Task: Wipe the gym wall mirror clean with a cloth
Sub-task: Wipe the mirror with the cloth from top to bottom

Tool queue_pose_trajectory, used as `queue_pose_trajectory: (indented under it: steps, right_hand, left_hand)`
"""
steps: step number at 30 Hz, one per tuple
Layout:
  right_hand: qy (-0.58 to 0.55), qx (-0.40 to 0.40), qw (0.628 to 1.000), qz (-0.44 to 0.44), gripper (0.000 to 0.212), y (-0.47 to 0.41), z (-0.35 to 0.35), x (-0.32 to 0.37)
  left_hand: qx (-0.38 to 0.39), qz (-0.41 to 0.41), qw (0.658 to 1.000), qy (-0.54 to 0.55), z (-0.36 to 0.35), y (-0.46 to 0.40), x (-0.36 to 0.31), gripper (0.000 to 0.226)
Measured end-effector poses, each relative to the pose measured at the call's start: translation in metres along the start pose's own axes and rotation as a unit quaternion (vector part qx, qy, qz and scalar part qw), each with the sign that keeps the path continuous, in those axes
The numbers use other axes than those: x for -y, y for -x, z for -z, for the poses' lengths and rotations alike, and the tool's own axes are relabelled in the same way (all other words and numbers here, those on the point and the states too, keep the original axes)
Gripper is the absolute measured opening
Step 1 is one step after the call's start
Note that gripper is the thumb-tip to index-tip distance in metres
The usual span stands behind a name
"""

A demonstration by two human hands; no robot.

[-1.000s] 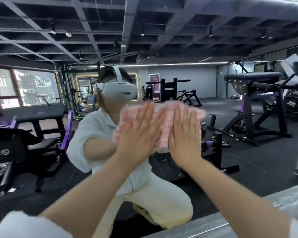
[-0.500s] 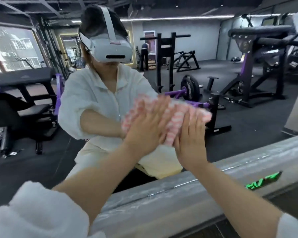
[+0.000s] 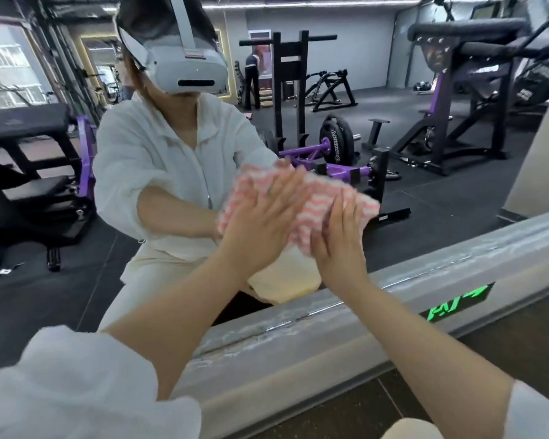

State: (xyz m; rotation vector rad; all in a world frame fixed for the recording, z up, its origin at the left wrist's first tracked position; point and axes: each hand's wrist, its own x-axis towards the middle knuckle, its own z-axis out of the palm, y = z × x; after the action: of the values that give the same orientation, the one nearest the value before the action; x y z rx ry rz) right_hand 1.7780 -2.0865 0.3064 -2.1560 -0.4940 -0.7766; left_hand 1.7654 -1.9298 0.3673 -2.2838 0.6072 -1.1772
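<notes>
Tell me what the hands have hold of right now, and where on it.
The cloth: left hand and right hand press flat on its back, pinning it to the mirror. No fingers curl round it.

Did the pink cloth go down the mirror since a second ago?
Yes. The cloth went down the mirror: it now sits just above the grey bottom frame, pressed by the left hand and right hand.

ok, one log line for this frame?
step: wiping | left hand: flat on cloth | right hand: flat on cloth | cloth: against mirror, low, near frame
</notes>
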Motion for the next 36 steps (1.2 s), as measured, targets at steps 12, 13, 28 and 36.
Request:
queue_pose_trajectory:
  steps: [12,13,28,36]
  right_hand:
    - [0.126,0.155,0.946,-0.256,0.084,0.063,-0.047,-0.017]
    - [0.153,0.197,0.925,-0.286,0.083,0.068,-0.049,-0.016]
    - [0.064,0.27,0.937,-0.211,0.062,0.122,-0.085,0.027]
    - [0.083,0.044,0.994,0.05,0.062,0.049,-0.079,0.068]
  left_hand:
    - [0.103,-0.123,0.986,-0.046,-0.052,0.057,-0.068,0.08]
    - [0.126,-0.137,0.981,-0.05,-0.055,0.065,-0.075,0.084]
    - [0.176,-0.129,0.976,0.016,-0.05,0.168,-0.064,0.087]
    - [0.057,-0.013,0.998,-0.003,0.006,0.12,0.027,0.082]
